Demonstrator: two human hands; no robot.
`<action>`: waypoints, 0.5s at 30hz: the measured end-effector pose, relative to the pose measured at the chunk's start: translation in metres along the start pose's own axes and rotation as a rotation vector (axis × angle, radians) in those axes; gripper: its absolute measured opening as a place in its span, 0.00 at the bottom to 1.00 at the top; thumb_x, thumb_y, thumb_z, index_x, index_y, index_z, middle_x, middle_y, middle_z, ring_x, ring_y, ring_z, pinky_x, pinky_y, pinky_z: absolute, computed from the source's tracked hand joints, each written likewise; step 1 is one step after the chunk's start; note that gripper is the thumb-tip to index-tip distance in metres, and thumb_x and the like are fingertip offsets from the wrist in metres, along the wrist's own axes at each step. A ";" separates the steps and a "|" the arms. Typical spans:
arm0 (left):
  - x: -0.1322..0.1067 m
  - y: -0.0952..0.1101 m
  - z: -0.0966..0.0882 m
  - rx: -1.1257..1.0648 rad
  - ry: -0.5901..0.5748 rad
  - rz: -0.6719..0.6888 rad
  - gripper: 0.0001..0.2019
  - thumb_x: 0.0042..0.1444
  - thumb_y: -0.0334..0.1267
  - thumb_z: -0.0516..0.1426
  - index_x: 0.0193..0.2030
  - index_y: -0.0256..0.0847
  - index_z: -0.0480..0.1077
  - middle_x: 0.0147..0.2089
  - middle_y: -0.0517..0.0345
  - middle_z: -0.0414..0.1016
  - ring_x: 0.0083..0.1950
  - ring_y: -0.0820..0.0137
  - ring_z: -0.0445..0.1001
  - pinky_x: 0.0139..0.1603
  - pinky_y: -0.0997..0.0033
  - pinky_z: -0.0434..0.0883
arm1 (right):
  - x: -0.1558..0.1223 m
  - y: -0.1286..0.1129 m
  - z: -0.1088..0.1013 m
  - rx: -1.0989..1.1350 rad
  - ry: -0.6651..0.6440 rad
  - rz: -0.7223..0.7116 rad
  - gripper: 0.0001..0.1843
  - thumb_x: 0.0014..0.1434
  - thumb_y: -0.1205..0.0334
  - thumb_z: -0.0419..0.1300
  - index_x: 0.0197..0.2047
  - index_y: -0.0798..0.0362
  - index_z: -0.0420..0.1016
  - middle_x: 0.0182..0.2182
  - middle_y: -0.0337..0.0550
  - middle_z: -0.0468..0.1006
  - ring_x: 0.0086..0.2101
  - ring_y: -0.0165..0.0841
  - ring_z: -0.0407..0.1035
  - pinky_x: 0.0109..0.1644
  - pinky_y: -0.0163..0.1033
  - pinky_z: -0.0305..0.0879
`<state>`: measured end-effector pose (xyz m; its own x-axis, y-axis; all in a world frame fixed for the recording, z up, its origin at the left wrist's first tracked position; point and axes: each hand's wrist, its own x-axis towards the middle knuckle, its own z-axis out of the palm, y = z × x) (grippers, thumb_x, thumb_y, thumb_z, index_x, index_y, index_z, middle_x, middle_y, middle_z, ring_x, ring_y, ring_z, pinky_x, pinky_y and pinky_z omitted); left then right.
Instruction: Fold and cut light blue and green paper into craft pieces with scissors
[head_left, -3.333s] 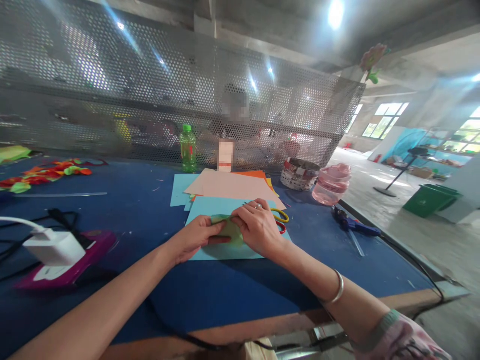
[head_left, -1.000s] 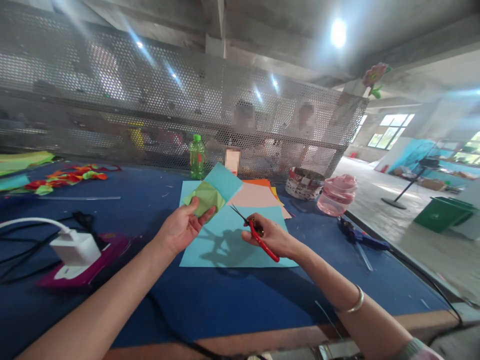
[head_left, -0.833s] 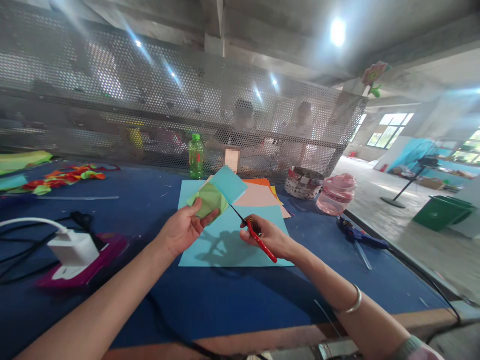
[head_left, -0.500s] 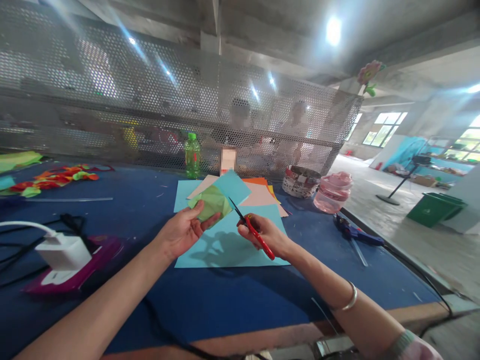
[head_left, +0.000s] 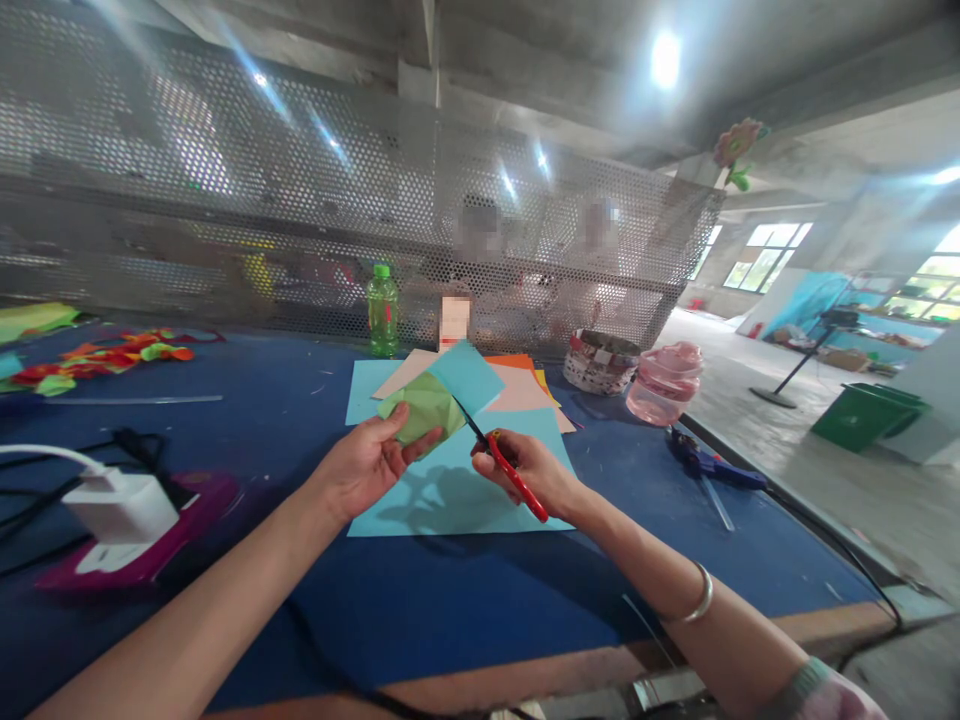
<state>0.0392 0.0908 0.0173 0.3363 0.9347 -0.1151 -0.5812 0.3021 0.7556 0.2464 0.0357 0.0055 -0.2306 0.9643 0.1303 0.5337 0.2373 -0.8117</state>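
Note:
My left hand (head_left: 375, 455) pinches a creased light green paper (head_left: 424, 408) between thumb and fingers, held up over light blue sheets. In my right hand (head_left: 529, 468) is a pair of scissors (head_left: 517, 478) with red handles and dark blades. The blades point up and left, with their tips at the right edge of the green paper; whether they bite into it I cannot tell. Beneath both hands lies a large light blue sheet (head_left: 450, 510). A smaller blue piece (head_left: 469, 375) shows just behind the green paper, beside pale pink sheets (head_left: 517, 385).
A green bottle (head_left: 383, 315) stands behind the papers. A patterned basket (head_left: 600, 362), a pink jug (head_left: 666, 384) and a blue glue gun (head_left: 712, 465) are at right. At left, a white charger (head_left: 124, 508) sits on a purple power strip (head_left: 161, 570). Perforated metal panels (head_left: 300, 220) rise behind.
The scissor tips have moved slightly left, from just off the green paper to its right edge. My left hand holds the paper almost still.

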 end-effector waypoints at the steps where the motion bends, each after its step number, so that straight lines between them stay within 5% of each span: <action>1: 0.000 0.000 0.001 0.005 0.002 0.002 0.13 0.63 0.26 0.49 0.38 0.30 0.76 0.40 0.48 0.82 0.41 0.68 0.80 0.44 0.67 0.79 | 0.000 0.000 0.000 0.003 0.002 0.002 0.27 0.56 0.36 0.55 0.35 0.55 0.69 0.21 0.34 0.64 0.21 0.24 0.58 0.25 0.31 0.55; 15: 0.000 0.000 0.000 0.018 0.006 0.017 0.13 0.63 0.26 0.50 0.36 0.32 0.76 0.41 0.49 0.82 0.41 0.68 0.79 0.44 0.67 0.79 | -0.003 0.003 0.006 0.095 0.004 0.058 0.24 0.56 0.38 0.56 0.33 0.53 0.65 0.14 0.29 0.59 0.14 0.24 0.58 0.18 0.29 0.54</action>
<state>0.0391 0.0908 0.0169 0.3215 0.9410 -0.1058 -0.5732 0.2824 0.7693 0.2440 0.0332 -0.0003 -0.1981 0.9766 0.0837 0.4666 0.1691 -0.8682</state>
